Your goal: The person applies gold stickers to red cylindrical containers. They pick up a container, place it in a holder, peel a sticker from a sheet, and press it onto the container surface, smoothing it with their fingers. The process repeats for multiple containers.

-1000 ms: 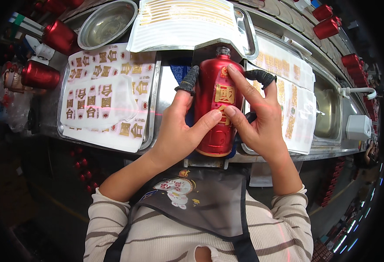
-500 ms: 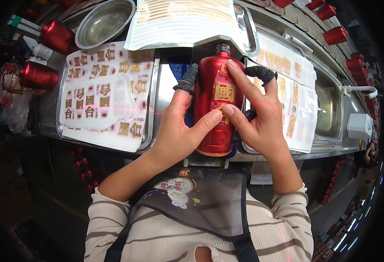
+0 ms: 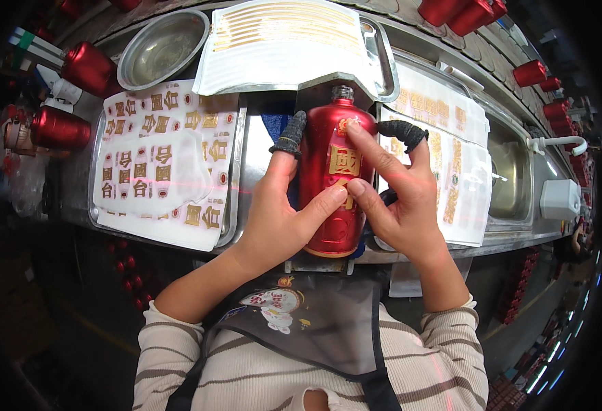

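A red metallic bottle (image 3: 320, 161) lies in front of me, its threaded neck pointing away, in a metal holder (image 3: 306, 84). Gold characters are on its face; the lower gold character sticker (image 3: 349, 205) is partly hidden by my thumbs. My left hand (image 3: 280, 219) is closed round the bottle's left side, thumb pressed on that sticker. From the right, my right hand (image 3: 405, 188) grips the bottle, its thumb on the same sticker and its index finger laid along the upper face. Dark ribbed finger covers show on a finger of each hand.
Sticker sheets (image 3: 157, 147) lie on a left tray, more sheets (image 3: 462, 164) on the right. Gold-striped sheets (image 3: 284, 41) and a metal bowl (image 3: 164, 51) stand behind. A sink (image 3: 510, 181) with a white tap (image 3: 565, 144) is at right. Red bottles (image 3: 61, 128) stand at left.
The whole view has shifted slightly, so the bench sits lower in the picture. Red bottles at the upper right have changed position. Both hands keep their hold on the bottle, thumbs still on the sticker.
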{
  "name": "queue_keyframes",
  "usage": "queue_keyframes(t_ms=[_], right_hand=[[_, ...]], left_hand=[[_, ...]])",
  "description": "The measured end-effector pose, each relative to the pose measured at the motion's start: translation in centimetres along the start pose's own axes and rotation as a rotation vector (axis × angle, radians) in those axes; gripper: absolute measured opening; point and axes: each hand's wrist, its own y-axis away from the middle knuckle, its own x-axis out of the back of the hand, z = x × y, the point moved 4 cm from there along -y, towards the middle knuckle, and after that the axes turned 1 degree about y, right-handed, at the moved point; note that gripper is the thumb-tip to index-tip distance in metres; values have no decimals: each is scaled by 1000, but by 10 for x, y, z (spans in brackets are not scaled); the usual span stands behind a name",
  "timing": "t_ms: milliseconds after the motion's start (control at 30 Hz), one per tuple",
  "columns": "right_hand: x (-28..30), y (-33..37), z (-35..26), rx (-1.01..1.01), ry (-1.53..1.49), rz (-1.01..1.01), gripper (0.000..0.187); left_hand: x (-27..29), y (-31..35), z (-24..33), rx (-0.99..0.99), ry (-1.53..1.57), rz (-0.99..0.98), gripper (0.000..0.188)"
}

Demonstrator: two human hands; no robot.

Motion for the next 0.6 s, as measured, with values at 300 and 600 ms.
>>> queue_keyframes(t_ms=[300,600], right_hand=[[-1,1,0,-26,38,-21,56],[3,0,7,-94,-25,18,60]], left_hand=[[1,0,-1,-12,-12,0,55],[5,-5,2,-10,34,39,58]])
